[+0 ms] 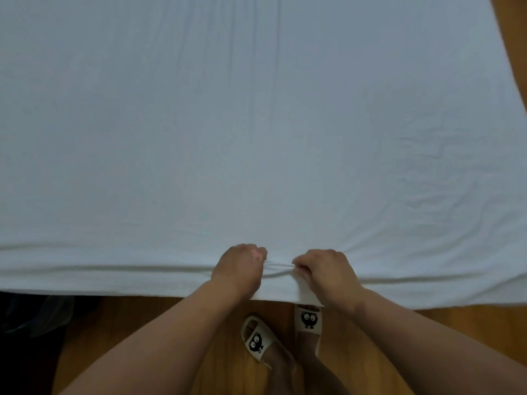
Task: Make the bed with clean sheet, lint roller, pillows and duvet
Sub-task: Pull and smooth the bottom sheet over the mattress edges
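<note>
White fabric was bunched into a short ridge, and both bare hands were clamped on it. The left hand [239, 269] had its fingers curled round one end of this pinched fold [280, 266]. The right hand [323, 270] pinched the other end, knuckles up. The hands sat close together with only the fold stretched between them, and neither was clearly nearer to it than the other.

The fold ran side to side, along the line where the cloth turned downward. It was part of the sheet [256, 124], which spread out flat beyond the fold, away from the person, and filled nearly the whole view. Faint crease lines ran straight away from the fold up the middle. Beyond the fold and to its right the cloth was rumpled with small wrinkles, while to its left it looked smoother. On the person's side of the fold, a band of sheet hung down.

Below the fold, two pale slippers [309, 319] with black cartoon faces stood on a wooden floor [142, 323]. Far to the left of the fold lay a dark shape [28, 337], too dim to name.

The sheet seemed to be at the stage of being tensioned or readied for tucking. Its bulk lay straight ahead of the grip, so a pull back towards the body would probably draw it taut.
</note>
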Demonstrator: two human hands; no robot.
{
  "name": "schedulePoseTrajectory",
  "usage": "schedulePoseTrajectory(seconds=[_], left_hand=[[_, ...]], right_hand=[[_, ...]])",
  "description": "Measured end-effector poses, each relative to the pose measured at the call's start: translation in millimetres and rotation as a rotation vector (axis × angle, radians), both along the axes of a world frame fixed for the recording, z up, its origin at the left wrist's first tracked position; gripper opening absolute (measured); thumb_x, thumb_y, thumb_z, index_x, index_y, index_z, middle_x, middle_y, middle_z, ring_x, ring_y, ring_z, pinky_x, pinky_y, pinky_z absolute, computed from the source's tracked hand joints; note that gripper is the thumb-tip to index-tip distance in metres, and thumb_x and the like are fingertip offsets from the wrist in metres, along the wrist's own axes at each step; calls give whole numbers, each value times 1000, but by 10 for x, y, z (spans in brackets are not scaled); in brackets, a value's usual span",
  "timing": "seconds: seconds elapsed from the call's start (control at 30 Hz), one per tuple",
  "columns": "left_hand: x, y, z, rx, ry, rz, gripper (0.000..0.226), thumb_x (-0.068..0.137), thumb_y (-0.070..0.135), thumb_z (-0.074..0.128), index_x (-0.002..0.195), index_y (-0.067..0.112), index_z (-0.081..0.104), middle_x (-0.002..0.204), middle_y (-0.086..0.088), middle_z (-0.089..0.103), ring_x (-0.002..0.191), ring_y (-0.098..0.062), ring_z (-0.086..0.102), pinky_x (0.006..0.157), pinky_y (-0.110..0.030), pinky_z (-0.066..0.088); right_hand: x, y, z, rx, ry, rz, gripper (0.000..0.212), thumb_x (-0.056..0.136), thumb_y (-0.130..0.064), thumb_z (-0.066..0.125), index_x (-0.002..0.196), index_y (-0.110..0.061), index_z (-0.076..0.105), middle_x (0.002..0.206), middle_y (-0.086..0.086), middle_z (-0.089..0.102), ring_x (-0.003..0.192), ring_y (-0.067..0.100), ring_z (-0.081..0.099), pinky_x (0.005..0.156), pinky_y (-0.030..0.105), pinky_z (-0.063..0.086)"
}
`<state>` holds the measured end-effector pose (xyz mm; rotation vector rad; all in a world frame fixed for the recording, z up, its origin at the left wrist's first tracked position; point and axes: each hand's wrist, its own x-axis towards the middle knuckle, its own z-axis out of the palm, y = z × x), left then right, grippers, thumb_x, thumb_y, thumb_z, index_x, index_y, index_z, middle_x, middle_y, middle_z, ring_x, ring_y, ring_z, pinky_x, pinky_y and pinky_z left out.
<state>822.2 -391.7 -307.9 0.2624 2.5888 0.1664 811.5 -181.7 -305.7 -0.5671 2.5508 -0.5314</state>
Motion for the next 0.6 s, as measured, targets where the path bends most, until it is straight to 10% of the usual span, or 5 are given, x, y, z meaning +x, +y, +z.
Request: schedulePoseTrajectory(seconds=[0.33, 0.6], left_hand=[[181, -723, 7, 280, 168, 14, 38, 74, 12, 73, 109, 20, 61, 106, 1, 56, 91, -18, 53, 75, -25, 49], [169, -2192, 5, 41, 290, 45, 26, 86, 23, 50, 109, 19, 61, 105, 1, 58, 91, -24, 54, 65, -35, 52]], right_hand=[[144, -462, -22, 14, 76, 16, 21, 76, -35, 57, 96, -29, 62, 90, -9, 57, 80, 14, 55, 68, 29, 49], [78, -1894, -121, -76, 169, 26, 9, 77, -23, 62, 85, -27, 64, 81, -8, 57, 71, 16, 52, 59, 32, 45]])
